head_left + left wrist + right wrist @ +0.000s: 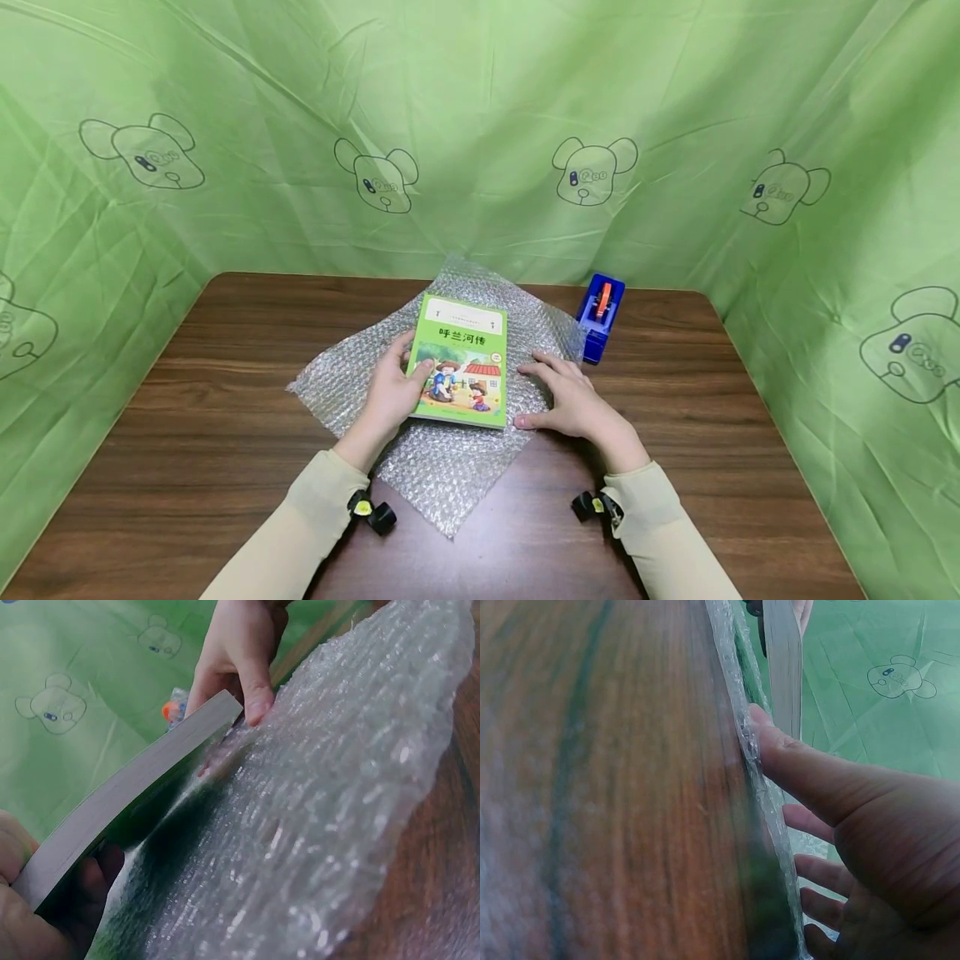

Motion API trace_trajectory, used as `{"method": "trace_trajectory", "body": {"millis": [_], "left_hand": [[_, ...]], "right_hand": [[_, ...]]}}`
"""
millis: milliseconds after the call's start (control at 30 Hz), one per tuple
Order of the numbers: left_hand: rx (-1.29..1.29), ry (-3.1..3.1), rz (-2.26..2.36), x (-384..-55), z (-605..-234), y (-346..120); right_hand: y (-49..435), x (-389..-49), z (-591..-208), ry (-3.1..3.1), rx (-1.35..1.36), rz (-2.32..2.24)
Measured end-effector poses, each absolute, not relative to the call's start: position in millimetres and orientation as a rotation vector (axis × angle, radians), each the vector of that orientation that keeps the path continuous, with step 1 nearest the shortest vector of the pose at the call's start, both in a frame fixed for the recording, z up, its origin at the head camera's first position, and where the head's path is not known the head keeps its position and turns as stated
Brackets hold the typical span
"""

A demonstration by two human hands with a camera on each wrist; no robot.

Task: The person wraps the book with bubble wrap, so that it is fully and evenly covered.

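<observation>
My left hand (392,390) grips a green paperback book (467,321) by its left edge, thumb on the illustrated front cover and fingers underneath. In the left wrist view the book's page block (127,791) tilts above a sheet of bubble wrap (315,795), its near end lifted off the sheet. The bubble wrap lies spread cornerwise on the table under the book. To the right of the book, my right hand (573,402) rests over the sheet with fingers spread. Its thumb (802,761) touches the sheet's edge in the right wrist view.
A blue tape dispenser (596,337) with an orange roll stands just beyond the right corner of the bubble wrap. Beneath everything is a dark wooden table (225,400). Green cloth (480,100) with bear-head drawings hangs around the back and both sides.
</observation>
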State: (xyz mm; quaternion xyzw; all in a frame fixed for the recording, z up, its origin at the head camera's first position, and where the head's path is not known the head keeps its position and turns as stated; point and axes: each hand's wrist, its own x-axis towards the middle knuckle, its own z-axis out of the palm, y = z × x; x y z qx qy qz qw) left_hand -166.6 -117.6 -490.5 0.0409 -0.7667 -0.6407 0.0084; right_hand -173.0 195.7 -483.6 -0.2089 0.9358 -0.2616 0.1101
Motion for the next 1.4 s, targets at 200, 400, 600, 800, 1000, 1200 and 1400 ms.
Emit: {"method": "trace_trajectory", "body": {"millis": [200, 400, 600, 800, 1000, 1200, 1400], "left_hand": [[0.151, -2.440, -2.017, -168, -493, -120], [0.134, -2.466, -2.014, -170, -494, -122], [0.096, -2.518, -2.036, -172, -494, -127], [-0.034, -2.597, -2.055, -177, -491, -141], [-0.136, -2.706, -1.912, -179, -489, -152], [-0.113, -2.748, -1.836, -183, -490, -156], [-0.087, -2.749, -1.853, -185, -492, -158]], "right_hand": [[195, -173, -483, 2.745, -0.611, -0.772], [196, -173, -481, 2.742, -0.606, -0.769], [196, -172, -481, 2.738, -0.603, -0.768], [196, -173, -481, 2.750, -0.610, -0.764], [196, -174, -482, 2.754, -0.615, -0.767], [195, -174, -482, 2.752, -0.613, -0.767], [195, -174, -482, 2.753, -0.608, -0.773]]}}
